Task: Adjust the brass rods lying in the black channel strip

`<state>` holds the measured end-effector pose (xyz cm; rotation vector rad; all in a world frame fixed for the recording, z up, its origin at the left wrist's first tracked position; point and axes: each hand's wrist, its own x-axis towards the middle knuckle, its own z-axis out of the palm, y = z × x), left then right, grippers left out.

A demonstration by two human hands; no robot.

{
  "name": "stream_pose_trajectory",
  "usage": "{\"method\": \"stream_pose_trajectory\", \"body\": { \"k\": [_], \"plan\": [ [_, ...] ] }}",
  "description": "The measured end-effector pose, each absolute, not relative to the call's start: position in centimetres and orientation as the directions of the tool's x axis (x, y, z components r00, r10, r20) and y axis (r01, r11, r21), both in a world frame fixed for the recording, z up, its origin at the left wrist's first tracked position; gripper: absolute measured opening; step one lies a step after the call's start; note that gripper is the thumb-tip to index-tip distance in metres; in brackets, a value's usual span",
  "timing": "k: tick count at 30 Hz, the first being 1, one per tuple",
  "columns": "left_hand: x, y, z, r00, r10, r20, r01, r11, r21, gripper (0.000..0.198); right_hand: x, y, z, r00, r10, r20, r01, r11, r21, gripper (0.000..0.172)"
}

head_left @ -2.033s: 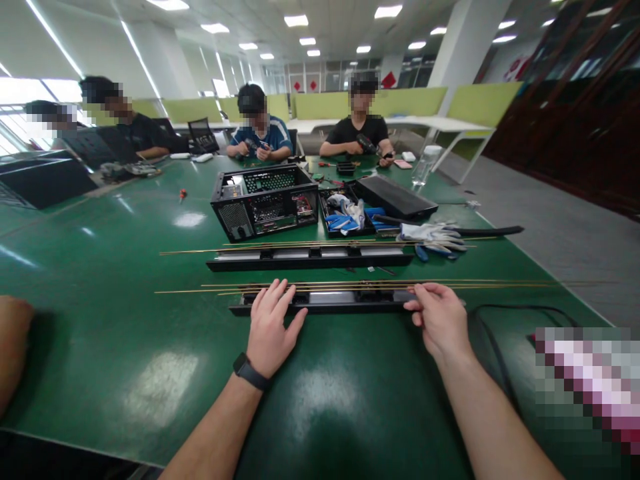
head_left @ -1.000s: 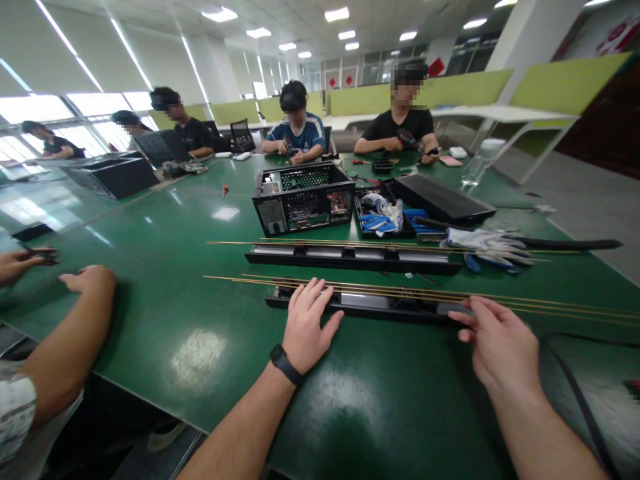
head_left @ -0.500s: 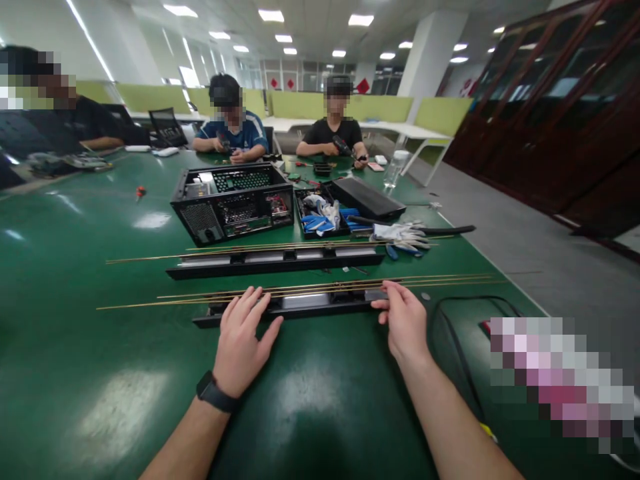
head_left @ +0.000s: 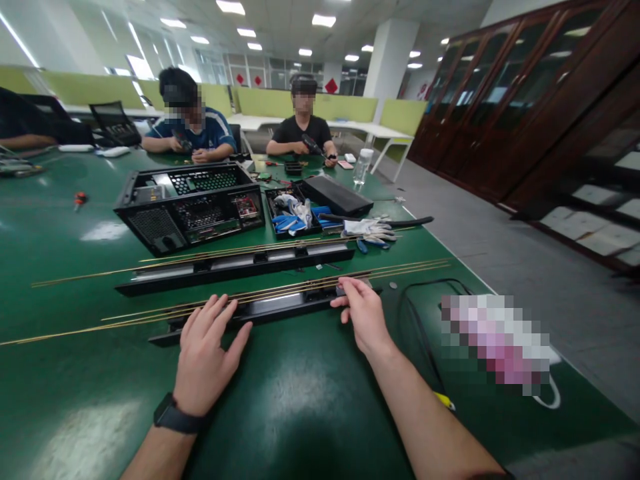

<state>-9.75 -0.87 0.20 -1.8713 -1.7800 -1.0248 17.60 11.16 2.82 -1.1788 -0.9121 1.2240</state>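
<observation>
Several thin brass-coloured rods [head_left: 280, 291] lie lengthwise along a black rail with a silvery inner strip [head_left: 273, 305] on the green table. My left hand [head_left: 207, 350], a dark watch on its wrist, is open and palm down over the rail's left part. Its fingertips reach the rods, and the thumb is spread away. At the rail's right end, my right hand [head_left: 363, 310] pinches at the rods between thumb and index finger; how many it grips is hidden. Behind, a second black rail [head_left: 235, 270] has more brass rods [head_left: 200, 255] along it.
A black computer case [head_left: 190, 207], a tray of blue-and-white gloves [head_left: 295, 217], a loose glove pair [head_left: 367, 230] and a clear bottle [head_left: 363, 167] stand beyond. Two people work with power tools across the table. Black cable [head_left: 417, 320] and a blurred-out object [head_left: 495, 340] lie right.
My view has turned to the right, so everything sits further left. Both hands keep nearly the same pose. The front rods seem to stick out further past the rail's left end.
</observation>
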Motion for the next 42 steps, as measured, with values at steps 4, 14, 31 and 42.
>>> {"method": "stream_pose_trajectory", "body": {
  "k": [4,14,31,42],
  "plan": [
    [-9.8,-0.9,0.2,-0.076,0.71,0.7,0.962,-0.133,0.239,0.049,17.7,11.2,2.7,0.206,0.976,-0.07,-0.212,-0.026,-0.977,0.044],
    [-9.9,-0.8,0.1,-0.098,0.714,0.693,0.959,-0.118,0.258,0.048,17.2,10.9,2.6,0.135,0.989,-0.067,-0.242,-0.033,-0.97,0.044],
    [-9.9,0.5,0.5,-0.083,0.727,0.681,0.975,-0.083,0.207,0.044,17.2,10.9,2.6,0.206,0.977,-0.056,-0.237,-0.005,-0.971,0.042],
    [-9.8,2.1,2.1,-0.059,0.799,0.599,0.97,-0.096,0.224,0.028,17.9,11.7,1.9,0.259,0.962,-0.085,-0.262,-0.014,-0.965,0.043]
  ]
}}
